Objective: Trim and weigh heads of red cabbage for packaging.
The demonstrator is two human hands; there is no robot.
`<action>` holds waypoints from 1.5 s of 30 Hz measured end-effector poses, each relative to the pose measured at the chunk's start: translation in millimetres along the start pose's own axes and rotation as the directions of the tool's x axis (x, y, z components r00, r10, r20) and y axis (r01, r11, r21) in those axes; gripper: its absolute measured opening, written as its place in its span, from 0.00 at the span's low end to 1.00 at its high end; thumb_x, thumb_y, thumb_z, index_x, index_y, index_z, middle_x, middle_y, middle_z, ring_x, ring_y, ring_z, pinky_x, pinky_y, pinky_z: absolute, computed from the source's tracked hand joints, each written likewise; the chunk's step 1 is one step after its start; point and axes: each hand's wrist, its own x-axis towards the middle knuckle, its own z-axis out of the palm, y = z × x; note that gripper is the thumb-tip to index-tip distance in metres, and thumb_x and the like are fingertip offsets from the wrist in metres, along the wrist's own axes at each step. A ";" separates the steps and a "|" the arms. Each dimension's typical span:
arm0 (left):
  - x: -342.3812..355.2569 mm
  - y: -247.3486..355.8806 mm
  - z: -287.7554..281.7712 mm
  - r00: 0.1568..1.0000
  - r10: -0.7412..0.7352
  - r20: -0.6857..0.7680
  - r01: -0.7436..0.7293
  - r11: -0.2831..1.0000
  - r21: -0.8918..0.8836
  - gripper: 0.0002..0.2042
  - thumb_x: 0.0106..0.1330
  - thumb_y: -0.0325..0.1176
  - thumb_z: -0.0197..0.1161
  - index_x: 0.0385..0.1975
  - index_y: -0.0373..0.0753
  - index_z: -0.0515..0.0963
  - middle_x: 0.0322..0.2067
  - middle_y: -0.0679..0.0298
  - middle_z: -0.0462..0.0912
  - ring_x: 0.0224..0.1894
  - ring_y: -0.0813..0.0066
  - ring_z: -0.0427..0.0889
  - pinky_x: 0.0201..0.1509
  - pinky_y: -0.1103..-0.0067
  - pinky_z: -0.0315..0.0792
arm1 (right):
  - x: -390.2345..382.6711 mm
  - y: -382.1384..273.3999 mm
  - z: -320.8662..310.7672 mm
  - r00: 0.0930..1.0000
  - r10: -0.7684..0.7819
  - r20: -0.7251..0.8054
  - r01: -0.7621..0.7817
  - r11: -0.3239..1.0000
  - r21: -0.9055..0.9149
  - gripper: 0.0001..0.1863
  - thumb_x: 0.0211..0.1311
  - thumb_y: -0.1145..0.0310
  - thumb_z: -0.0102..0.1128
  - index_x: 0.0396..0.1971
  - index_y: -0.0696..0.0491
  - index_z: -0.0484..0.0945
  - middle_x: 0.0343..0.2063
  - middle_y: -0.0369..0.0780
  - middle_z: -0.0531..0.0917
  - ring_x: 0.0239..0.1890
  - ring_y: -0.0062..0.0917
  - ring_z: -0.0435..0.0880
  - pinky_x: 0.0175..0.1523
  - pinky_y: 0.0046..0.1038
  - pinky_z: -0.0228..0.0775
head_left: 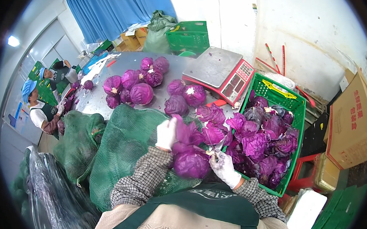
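A round red cabbage [192, 163] is in front of me at the table's near edge, its pale cut stem end towards the right. My left hand [166, 134], in a white glove, is closed on a loose, motion-blurred red cabbage leaf [182, 130] above that head. My right hand [225, 168], gloved and stained, has its fingers pinched at the cabbage's stem end. Beyond my hands lie peeled outer leaves [210, 114]. A green mesh sack [126, 130] with round contents stretches under and beside my left forearm.
Several whole cabbages [142, 93] sit on the metal table [93, 103]. A red-framed scale [214, 66] stands behind. On the right, a green crate [294, 159] is full of leaves, with a cardboard box [351, 119] beyond. Two co-workers [42, 111] stand at far left.
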 end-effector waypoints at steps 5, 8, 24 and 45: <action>53.8 26.6 -27.0 0.970 -0.081 0.228 0.079 0.997 0.018 0.29 0.60 0.48 0.61 0.52 0.29 0.69 0.49 0.43 0.75 0.53 0.56 0.75 0.56 0.69 0.67 | -1.9 2.8 -5.7 0.993 0.115 0.028 -0.118 0.983 0.142 0.06 0.58 0.76 0.55 0.35 0.54 0.78 0.26 0.44 0.81 0.20 0.27 0.80 0.25 0.28 0.70; 35.3 33.9 -33.8 0.971 0.043 0.235 -0.099 0.968 0.230 0.46 0.53 0.49 0.69 0.65 0.30 0.51 0.64 0.44 0.56 0.67 0.56 0.56 0.68 0.70 0.54 | -3.1 -4.3 -15.4 0.970 0.236 0.062 -0.243 0.960 0.142 0.06 0.58 0.76 0.55 0.35 0.54 0.78 0.28 0.45 0.81 0.24 0.33 0.82 0.29 0.29 0.72; -76.2 13.3 -23.2 0.735 0.098 0.671 -0.054 0.995 -0.086 0.51 0.40 0.45 0.78 0.65 0.34 0.56 0.61 0.49 0.60 0.65 0.58 0.60 0.68 0.69 0.56 | 69.0 -5.1 -36.1 0.671 0.277 0.688 -0.550 0.808 0.212 0.28 0.55 0.63 0.67 0.56 0.53 0.72 0.36 0.35 0.80 0.24 0.13 0.70 0.30 0.19 0.66; -103.6 -7.1 -32.2 0.760 0.292 0.580 -0.270 0.954 -0.126 0.60 0.38 0.48 0.78 0.68 0.34 0.43 0.66 0.43 0.52 0.69 0.52 0.52 0.71 0.68 0.50 | 81.5 82.5 -27.8 0.970 -0.226 0.085 0.240 0.943 -0.232 0.09 0.62 0.68 0.51 0.27 0.58 0.75 0.24 0.46 0.79 0.21 0.35 0.79 0.29 0.32 0.74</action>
